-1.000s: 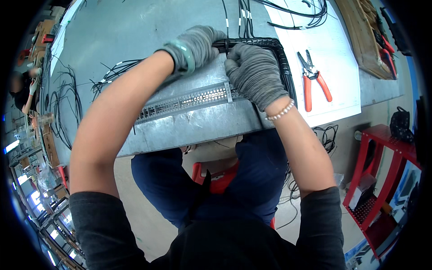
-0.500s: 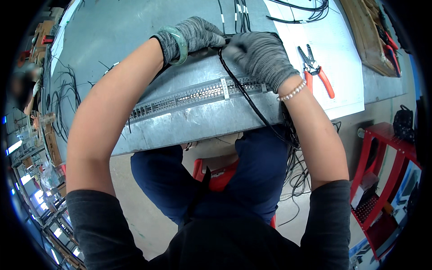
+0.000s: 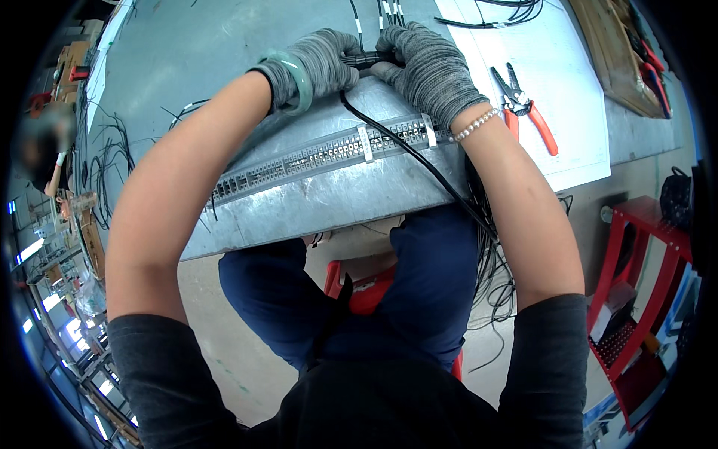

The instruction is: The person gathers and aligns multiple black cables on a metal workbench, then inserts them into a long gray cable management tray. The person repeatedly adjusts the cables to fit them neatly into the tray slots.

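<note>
Both my hands wear grey knit gloves and grip a black cable bundle (image 3: 365,60) above the metal table. My left hand (image 3: 318,69) is closed round its left part, and my right hand (image 3: 432,73) pinches its right end. Some fingertips are hidden behind the bundle. From beside my left hand a black cable (image 3: 404,147) runs down to the right, over a long terminal strip (image 3: 310,159) and off the table edge. Beyond my hands lie several thin black wires (image 3: 387,13) with white sleeves.
Red-handled wire strippers (image 3: 523,108) lie on a white paper sheet (image 3: 580,142) at the right, near a wooden box (image 3: 609,60) of tools. Loose black wires (image 3: 112,150) spread at the left of the table. A red rack (image 3: 636,247) stands at the lower right.
My right hand has moved up and my hands have drawn slightly apart, showing the bundle between them. The hanging cable's upper end has shifted left.
</note>
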Demonstrator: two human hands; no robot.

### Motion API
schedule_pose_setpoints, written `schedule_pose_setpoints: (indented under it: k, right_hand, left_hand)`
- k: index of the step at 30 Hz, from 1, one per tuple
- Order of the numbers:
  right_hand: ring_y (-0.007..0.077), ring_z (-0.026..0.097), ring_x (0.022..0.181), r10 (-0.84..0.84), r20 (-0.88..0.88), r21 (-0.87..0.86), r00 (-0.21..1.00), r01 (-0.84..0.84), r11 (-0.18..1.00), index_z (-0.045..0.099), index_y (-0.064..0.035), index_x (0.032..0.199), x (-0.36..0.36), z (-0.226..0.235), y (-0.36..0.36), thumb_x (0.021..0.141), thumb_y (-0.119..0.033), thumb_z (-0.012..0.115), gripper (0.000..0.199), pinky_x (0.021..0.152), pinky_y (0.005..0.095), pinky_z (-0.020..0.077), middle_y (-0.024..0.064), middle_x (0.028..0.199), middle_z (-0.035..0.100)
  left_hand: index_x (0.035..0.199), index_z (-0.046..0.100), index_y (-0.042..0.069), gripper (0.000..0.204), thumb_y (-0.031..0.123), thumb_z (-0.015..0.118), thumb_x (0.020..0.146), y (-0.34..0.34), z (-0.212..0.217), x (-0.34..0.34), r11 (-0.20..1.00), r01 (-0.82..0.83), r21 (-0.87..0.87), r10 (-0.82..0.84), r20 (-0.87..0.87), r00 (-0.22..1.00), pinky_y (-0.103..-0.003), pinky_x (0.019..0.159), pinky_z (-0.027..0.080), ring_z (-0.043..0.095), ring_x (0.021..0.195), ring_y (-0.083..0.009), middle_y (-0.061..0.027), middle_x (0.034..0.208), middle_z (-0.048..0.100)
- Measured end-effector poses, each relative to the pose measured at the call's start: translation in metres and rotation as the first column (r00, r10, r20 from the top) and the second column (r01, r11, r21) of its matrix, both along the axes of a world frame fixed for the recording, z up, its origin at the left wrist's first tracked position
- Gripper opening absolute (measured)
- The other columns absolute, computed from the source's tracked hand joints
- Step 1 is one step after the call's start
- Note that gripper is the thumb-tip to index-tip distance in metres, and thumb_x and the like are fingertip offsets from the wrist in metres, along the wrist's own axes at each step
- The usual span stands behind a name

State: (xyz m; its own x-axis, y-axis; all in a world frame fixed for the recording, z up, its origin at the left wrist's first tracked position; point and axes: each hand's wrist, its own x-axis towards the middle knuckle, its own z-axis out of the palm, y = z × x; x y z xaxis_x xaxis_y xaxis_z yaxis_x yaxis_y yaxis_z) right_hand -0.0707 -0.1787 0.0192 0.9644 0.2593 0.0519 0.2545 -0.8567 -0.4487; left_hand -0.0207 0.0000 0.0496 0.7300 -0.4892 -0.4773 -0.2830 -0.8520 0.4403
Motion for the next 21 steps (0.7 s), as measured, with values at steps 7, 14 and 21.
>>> schedule_pose_setpoints:
  k: [7, 14, 21]
  right_hand:
    - [0.0285, 0.064, 0.099, 0.071, 0.021, -0.12, 0.997, -0.068, 0.99, 0.062, -0.0133, 0.109, 0.002, 0.012, 0.006, 0.084, -0.036, 0.067, 0.034, 0.085, 0.0422, 0.0522, 0.0105, 0.101, 0.065]
    - [0.0252, 0.065, 0.098, 0.117, -0.002, -0.294, 0.993, -0.113, 0.949, 0.065, -0.0142, 0.111, 0.011, 0.01, 0.016, 0.084, -0.041, 0.067, 0.039, 0.082, 0.0412, 0.0543, 0.0089, 0.104, 0.064]
    - [0.0247, 0.066, 0.095, 0.186, -0.003, -0.244, 0.983, -0.181, 0.953, 0.068, -0.0122, 0.107, 0.018, 0.013, 0.011, 0.083, -0.049, 0.064, 0.044, 0.081, 0.0396, 0.0542, 0.0077, 0.101, 0.065]
  left_hand:
    - [0.122, 0.06, 0.011, 0.038, 0.02, 0.062, 0.086, -0.001, -0.002, -0.024, 0.967, 0.051, 0.251, -0.138, 0.345, 0.928, -0.04, 0.088, 0.051, 0.066, 0.092, -0.028, -0.0143, 0.099, 0.068]
    - [0.12, 0.061, 0.011, 0.035, 0.02, 0.063, 0.086, -0.006, 0.0, -0.022, 0.963, 0.075, 0.26, -0.163, 0.336, 0.928, -0.039, 0.087, 0.051, 0.066, 0.09, -0.0284, -0.0131, 0.098, 0.068]
    - [0.118, 0.064, 0.01, 0.037, 0.024, 0.068, 0.084, 0.001, -0.01, -0.011, 0.986, 0.005, 0.169, -0.043, 0.225, 0.973, -0.036, 0.088, 0.051, 0.067, 0.09, -0.0235, -0.0107, 0.098, 0.07]
